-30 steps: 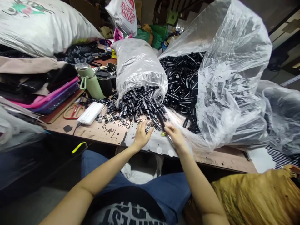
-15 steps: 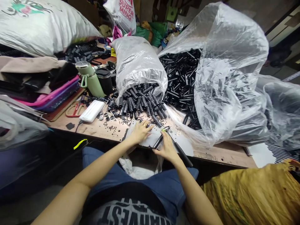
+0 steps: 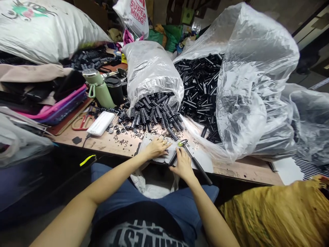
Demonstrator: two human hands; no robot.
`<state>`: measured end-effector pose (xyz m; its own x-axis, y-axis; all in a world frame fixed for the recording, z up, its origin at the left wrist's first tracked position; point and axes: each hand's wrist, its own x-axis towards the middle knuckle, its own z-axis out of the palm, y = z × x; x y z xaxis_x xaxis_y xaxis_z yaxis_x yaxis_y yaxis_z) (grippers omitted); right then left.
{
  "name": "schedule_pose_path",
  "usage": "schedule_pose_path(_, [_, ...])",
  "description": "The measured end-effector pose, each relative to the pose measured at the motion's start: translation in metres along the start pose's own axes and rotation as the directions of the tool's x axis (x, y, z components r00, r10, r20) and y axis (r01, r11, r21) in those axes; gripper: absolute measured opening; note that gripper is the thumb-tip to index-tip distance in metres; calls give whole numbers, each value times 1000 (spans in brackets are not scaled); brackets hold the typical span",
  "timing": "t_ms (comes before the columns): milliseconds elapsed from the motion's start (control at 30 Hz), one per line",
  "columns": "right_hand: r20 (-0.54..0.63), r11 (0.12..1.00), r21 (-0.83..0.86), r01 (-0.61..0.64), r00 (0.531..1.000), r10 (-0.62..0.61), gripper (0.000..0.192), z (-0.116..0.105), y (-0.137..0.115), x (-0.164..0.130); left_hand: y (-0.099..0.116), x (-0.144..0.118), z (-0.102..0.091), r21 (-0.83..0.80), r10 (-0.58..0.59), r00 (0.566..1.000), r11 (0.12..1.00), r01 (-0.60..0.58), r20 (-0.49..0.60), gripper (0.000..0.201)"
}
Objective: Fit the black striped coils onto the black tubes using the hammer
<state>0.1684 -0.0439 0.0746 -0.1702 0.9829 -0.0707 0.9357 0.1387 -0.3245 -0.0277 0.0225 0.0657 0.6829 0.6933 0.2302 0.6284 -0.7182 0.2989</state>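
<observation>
I count one black tube (image 3: 172, 160) at my right hand (image 3: 183, 163), above the near edge of the counter (image 3: 230, 167). Just beside it there is one hammer (image 3: 197, 166), with its handle reaching past this edge. Behind lie many black ribbed pieces (image 3: 151, 111), too many for me to count, spilling from one whitish plastic bag (image 3: 154, 65); next to it, one large clear bag (image 3: 241, 103) contains a heap of plain black tubes (image 3: 196, 91), also uncountable.

My right hand is partly closed and grasps the single tube between the thumb and the fingers. My left hand (image 3: 156, 147) is half curled, palm down; a small dark part shows by its fingertips, but I cannot tell if I am gripping it.

Under both hands is a pale sheet (image 3: 205, 163) on the wooden counter. To the left I see one white box (image 3: 101, 123) with a cable, one pair of red-handled scissors (image 3: 82, 122), one green flask (image 3: 100, 91) and one black cup (image 3: 114, 90). Farther left are a pink basket (image 3: 58, 102) and a big white sack (image 3: 48, 32); at my right, a yellow-brown sack (image 3: 280, 212).
</observation>
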Motion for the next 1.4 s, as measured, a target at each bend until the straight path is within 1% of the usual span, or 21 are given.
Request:
schedule_pose_path(67, [4, 1000, 1, 1, 1000, -1, 93, -1, 0, 1, 7, -7, 3, 16, 14, 998, 1000, -15, 69, 42])
schedule_pose_path(100, [7, 1000, 12, -4, 1000, 3, 93, -1, 1, 1, 9, -10, 4, 2, -17, 997, 1000, 16, 74, 38])
schedule_pose_path(167, [-1, 997, 77, 5, 1000, -5, 95, 0, 3, 0, 9, -15, 5, -102, -158, 987, 982, 158, 3, 35])
schedule_pose_path(200, [-20, 991, 130, 27, 1000, -24, 99, 0, 5, -1, 9, -16, 4, -204, -262, 963, 948, 245, -62, 35])
schedule_pose_path(233, [-50, 980, 188, 60, 997, -51, 103, 0, 5, -2, 8, -17, 2, -344, -375, 919, 884, 316, -119, 36])
schedule_pose_path(267, [-89, 964, 247, 101, 993, -81, 108, 0, 5, -3, 7, -18, -1, -508, -484, 862, 786, 353, -150, 37])
schedule_pose_path(300, [-130, 943, 301, 145, 985, -110, 112, -1, 4, -4, 7, -17, -4, -670, -575, 804, 657, 346, -148, 39])
schedule_pose_path(333, [-167, 919, 347, 186, 977, -135, 114, -2, 2, -6, 7, -16, -9, -804, -641, 759, 509, 307, -117, 42])
schedule_pose_path(367, [-198, 896, 384, 224, 968, -157, 115, -5, -1, -7, 10, -14, -13, -898, -676, 733, 361, 251, -67, 46])
schedule_pose_path(400, [-224, 871, 416, 261, 958, -180, 114, -9, -5, -7, 13, -13, -18, -954, -688, 726, 228, 196, -15, 51])
schedule_pose_path(433, [-248, 847, 439, 299, 947, -206, 112, -14, -9, -8, 17, -11, -23, -981, -686, 727, 123, 153, 27, 54])
schedule_pose_path(467, [-271, 824, 454, 338, 934, -233, 110, -20, -14, -8, 22, -9, -27, -991, -681, 729, 45, 124, 60, 57])
schedule_pose_path(533, [-314, 784, 464, 413, 904, -290, 108, -30, -24, -5, 32, -5, -35, -992, -672, 731, -70, 101, 122, 59])
schedule_pose_path(600, [-336, 749, 460, 476, 875, -350, 108, -38, -32, 0, 40, -1, -39, -983, -669, 722, -154, 98, 176, 55])
schedule_pose_path(733, [-353, 689, 464, 556, 830, -432, 107, -42, -40, 11, 51, 6, -42, -967, -682, 694, -241, 86, 232, 44])
schedule_pose_path(833, [-364, 661, 492, 566, 824, -435, 105, -39, -41, 16, 57, 9, -44, -958, -672, 694, -268, 98, 259, 47])
schedule_pose_path(900, [-345, 658, 512, 552, 834, -430, 104, -38, -40, 16, 60, 10, -45, -959, -675, 687, -255, 125, 269, 50])
schedule_pose_path(1000, [-294, 675, 536, 507, 862, -413, 106, -37, -38, 17, 61, 13, -45, -954, -680, 670, -238, 184, 298, 46])
schedule_pose_path(1200, [-229, 671, 631, 389, 920, -318, 110, -29, -34, 18, 64, 20, -41, -921, -674, 628, -298, 251, 389, 34])
schedule_pose_path(1333, [-206, 665, 659, 350, 935, -288, 109, -21, -35, 17, 63, 26, -35, -903, -672, 603, -321, 285, 429, 29])
schedule_pose_path(1400, [-212, 700, 631, 335, 942, -260, 109, -17, -35, 17, 59, 26, -30, -894, -662, 601, -313, 322, 448, 28])
